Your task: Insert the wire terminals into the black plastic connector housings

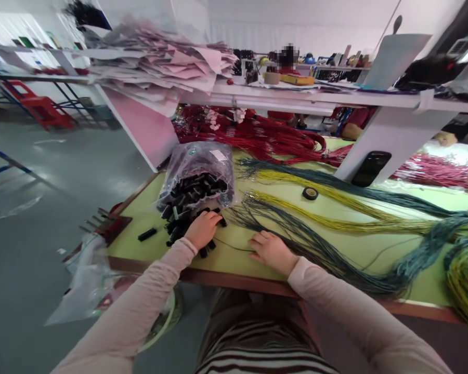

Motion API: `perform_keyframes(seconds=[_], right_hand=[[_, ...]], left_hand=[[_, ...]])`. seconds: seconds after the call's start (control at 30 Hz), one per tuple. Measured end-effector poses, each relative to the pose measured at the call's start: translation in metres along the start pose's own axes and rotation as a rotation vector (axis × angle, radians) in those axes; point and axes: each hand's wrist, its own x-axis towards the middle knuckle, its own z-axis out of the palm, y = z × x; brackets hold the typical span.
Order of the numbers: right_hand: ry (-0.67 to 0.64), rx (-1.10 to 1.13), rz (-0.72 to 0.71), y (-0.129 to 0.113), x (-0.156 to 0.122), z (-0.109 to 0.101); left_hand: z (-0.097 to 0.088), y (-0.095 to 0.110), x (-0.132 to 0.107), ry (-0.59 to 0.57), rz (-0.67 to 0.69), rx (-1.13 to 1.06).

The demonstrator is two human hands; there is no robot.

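My left hand (203,229) is at the right side of a heap of small black plastic pieces (176,224), fingers closed on one black plastic piece (222,221) at the fingertips. The heap spills from a clear plastic bag (197,156) lying open toward me. My right hand (272,250) rests low over the table with its fingers curled together around a thin dark wire (234,246). That wire runs left toward my left hand. Beside my right hand lies a bundle of dark grey-green wires (320,246), its loose ends pointing left.
Yellow wires (308,213), a black tape roll (310,194) and red wire bundles (257,132) lie farther back. One black piece (147,234) sits apart at left. A shelf (273,94) with stacked papers (156,57) spans the table. A person (287,59) is beyond.
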Motion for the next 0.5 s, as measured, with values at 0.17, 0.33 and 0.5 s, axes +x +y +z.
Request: perform_keyframes(seconds=[0.17,0.33,0.5], right_hand=[[-0.09,-0.04,0.07,-0.045,0.059,0.0],[-0.119,-0.047,0.021,-0.053,0.055,-0.004],[-0.168,-0.012,-0.037,-0.069,0.044,-0.011]], left_hand=[[-0.002,0.001,0.01,-0.023,0.0,0.113],[-0.001,0.002,0.012,-0.028,0.051,0.108],[0.002,-0.003,0.01,-0.006,0.048,-0.009]])
